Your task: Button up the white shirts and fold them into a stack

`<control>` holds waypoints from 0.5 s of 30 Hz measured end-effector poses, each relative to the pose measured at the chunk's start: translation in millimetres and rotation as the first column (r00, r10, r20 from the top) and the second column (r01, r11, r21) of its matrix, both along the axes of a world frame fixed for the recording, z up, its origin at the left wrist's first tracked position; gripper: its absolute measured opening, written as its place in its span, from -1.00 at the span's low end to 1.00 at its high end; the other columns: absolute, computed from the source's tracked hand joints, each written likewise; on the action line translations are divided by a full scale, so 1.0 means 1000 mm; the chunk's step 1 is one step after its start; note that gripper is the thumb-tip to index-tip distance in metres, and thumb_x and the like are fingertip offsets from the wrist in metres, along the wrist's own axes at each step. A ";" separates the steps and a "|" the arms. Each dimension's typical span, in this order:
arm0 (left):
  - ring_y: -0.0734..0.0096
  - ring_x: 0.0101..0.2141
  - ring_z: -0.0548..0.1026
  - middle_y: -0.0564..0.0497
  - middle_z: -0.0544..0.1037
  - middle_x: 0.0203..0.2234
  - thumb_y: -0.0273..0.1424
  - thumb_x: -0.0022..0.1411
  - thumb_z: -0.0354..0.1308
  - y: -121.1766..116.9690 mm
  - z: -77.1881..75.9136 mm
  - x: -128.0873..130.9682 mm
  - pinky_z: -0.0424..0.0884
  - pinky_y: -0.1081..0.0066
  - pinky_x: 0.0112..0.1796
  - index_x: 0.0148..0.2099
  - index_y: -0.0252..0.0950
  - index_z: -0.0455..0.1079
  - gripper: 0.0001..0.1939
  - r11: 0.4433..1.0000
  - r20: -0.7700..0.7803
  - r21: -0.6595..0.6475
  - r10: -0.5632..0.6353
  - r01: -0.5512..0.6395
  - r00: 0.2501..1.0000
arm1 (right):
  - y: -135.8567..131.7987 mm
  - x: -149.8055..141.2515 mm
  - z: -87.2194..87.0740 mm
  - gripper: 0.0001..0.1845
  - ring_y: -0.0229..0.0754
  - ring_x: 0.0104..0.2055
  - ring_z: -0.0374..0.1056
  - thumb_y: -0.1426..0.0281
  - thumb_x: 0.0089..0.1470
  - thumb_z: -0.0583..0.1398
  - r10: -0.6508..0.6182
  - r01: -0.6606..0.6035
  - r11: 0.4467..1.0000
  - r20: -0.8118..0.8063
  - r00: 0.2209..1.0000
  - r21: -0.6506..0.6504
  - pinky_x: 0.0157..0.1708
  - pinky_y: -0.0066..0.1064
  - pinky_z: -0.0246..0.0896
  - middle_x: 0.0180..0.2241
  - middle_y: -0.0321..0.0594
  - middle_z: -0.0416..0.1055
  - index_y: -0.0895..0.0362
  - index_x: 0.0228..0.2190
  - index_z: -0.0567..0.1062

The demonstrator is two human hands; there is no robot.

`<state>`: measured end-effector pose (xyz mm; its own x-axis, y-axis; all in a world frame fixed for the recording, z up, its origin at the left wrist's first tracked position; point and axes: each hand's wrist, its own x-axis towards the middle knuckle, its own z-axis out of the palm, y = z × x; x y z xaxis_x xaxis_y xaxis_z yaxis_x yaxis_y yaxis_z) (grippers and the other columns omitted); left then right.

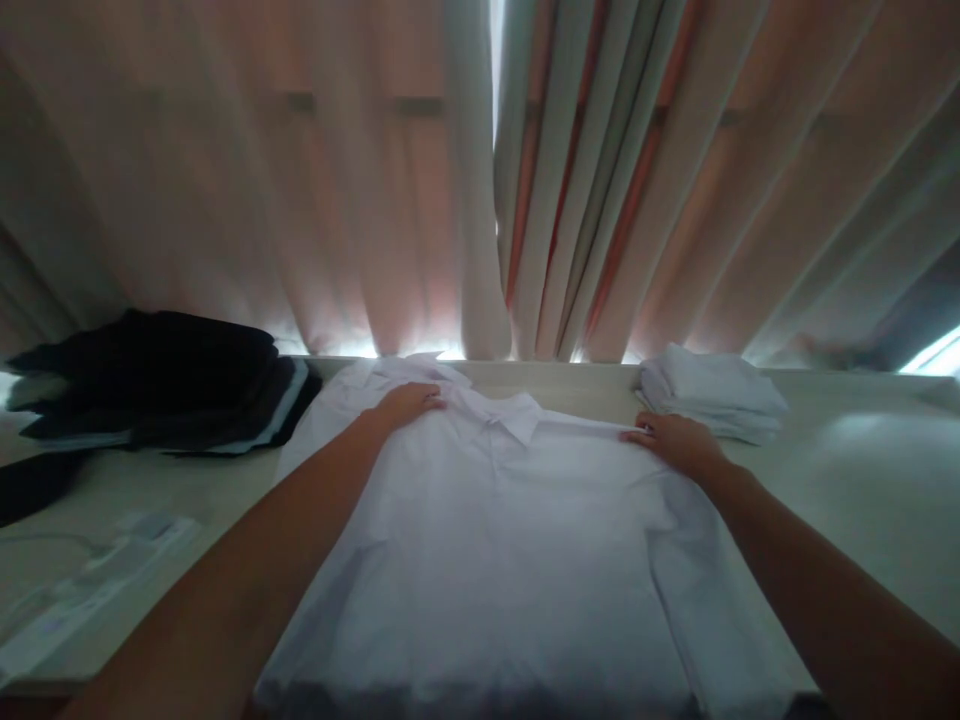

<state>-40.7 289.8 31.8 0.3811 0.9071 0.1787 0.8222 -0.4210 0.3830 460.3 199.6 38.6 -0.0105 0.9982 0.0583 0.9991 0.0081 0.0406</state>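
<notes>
A white collared shirt (495, 560) is spread out in front of me, its collar toward the curtain and its lower part running off the near edge of the view. My left hand (409, 402) is closed on the shirt at the shoulder left of the collar. At the opposite shoulder, my right hand (675, 442) pinches the fabric between thumb and fingers. The sleeve on the right hangs down beside the body of the shirt. More white cloth (367, 378) shows behind my left hand; whether it belongs to the same shirt I cannot tell.
On the left of the pale table (847, 500) lies a pile of dark folded clothes (172, 385). Nearer stands a white power strip (97, 595) with cords. A small stack of folded white clothes (709, 390) sits at the back right. Long curtains (360, 200) hang behind the table.
</notes>
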 end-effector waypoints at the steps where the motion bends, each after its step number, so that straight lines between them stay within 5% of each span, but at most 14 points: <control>1: 0.15 -0.01 0.47 -0.05 0.58 -0.05 -0.02 0.30 0.04 0.012 -0.018 0.006 0.29 0.30 0.02 -0.04 -0.19 0.49 -0.58 1.000 -0.022 -0.020 0.002 -0.002 1.000 | 0.010 0.006 -0.014 -0.41 0.06 -0.23 0.43 -0.17 0.13 0.05 -0.014 0.014 1.000 0.004 1.000 -0.022 -0.31 -0.28 0.13 -0.26 -0.04 0.53 0.06 -0.22 0.53; 6: 0.13 0.06 0.42 -0.06 0.55 0.00 -0.07 0.34 0.02 0.042 -0.098 0.028 0.24 0.25 0.08 0.01 -0.16 0.46 -0.62 0.996 -0.124 -0.085 0.011 -0.021 0.992 | 0.045 0.022 -0.078 -0.36 0.08 -0.22 0.43 -0.19 0.12 0.03 -0.007 0.009 0.992 0.014 1.000 -0.122 -0.27 -0.23 0.15 -0.28 0.00 0.53 0.08 -0.26 0.55; 9: 0.10 0.10 0.38 -0.11 0.50 0.06 -0.11 0.37 -0.01 0.039 -0.129 0.034 0.21 0.19 0.11 0.08 -0.18 0.42 -0.61 0.996 -0.173 -0.084 0.026 -0.041 0.985 | 0.053 0.021 -0.112 -0.35 0.09 -0.20 0.43 -0.20 0.11 0.03 -0.024 0.025 0.980 0.008 1.000 -0.195 -0.26 -0.21 0.16 -0.26 0.02 0.52 0.08 -0.25 0.55; 12: 0.08 0.11 0.35 -0.15 0.46 0.07 -0.14 0.36 0.03 0.031 -0.139 0.038 0.21 0.18 0.11 0.13 -0.22 0.37 -0.59 0.996 -0.204 -0.051 0.066 -0.078 0.977 | 0.055 0.020 -0.134 -0.40 0.07 -0.20 0.43 -0.17 0.09 0.08 -0.073 0.058 0.977 -0.066 0.995 -0.205 -0.25 -0.21 0.18 -0.24 0.01 0.52 0.09 -0.24 0.53; 15: 0.07 0.11 0.32 -0.21 0.41 0.09 -0.22 0.35 0.04 0.018 -0.126 0.043 0.20 0.15 0.11 0.16 -0.28 0.33 -0.59 0.990 -0.214 0.014 0.140 -0.141 0.967 | 0.047 0.028 -0.130 -0.46 -0.01 -0.22 0.42 -0.08 0.12 0.10 -0.042 0.056 0.997 -0.262 0.964 0.047 -0.19 -0.22 0.22 -0.18 -0.03 0.50 0.11 -0.16 0.47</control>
